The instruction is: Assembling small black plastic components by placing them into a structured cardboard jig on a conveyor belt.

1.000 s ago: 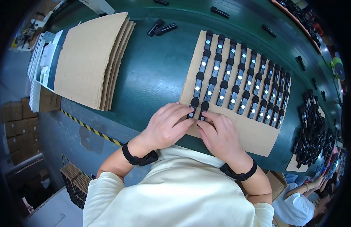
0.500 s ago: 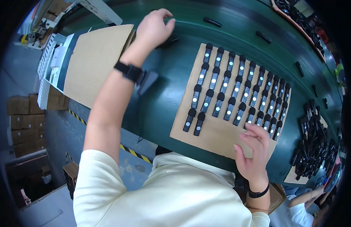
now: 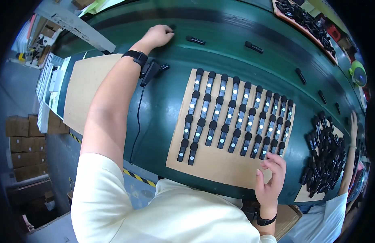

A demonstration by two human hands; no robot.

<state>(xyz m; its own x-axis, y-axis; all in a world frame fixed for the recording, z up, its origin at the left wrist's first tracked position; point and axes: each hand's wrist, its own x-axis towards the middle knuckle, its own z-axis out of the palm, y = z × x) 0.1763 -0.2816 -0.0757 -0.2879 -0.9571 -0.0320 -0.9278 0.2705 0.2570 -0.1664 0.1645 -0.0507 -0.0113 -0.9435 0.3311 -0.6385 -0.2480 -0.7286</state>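
Note:
My left hand (image 3: 158, 36) reaches over the far part of the green work surface, fingers curled together beside a small dark tip. What they hold, if anything, is hidden. Below that wrist a black device (image 3: 150, 73) with a cable stands on the surface, a small black piece (image 3: 165, 67) against it. Rows of small black microphones (image 3: 231, 112) with foam tops and pale round dots lie on a cardboard sheet (image 3: 220, 166). My right hand (image 3: 271, 180) hovers at the sheet's near right corner, fingers loosely bent and apart, holding nothing visible.
Single microphones (image 3: 254, 47) lie spaced along the far strip. A heap of microphones (image 3: 325, 158) sits at the right, near another person's arm (image 3: 349, 170). Bare cardboard (image 3: 88, 89) lies at the left, below a metal post (image 3: 76, 26). A tray (image 3: 309, 32) is at far right.
The view has shifted, so the sheet appears lower and further left. My left hand has reached farther over the surface, its fingers lowered. Another person's arm now stretches in at the right.

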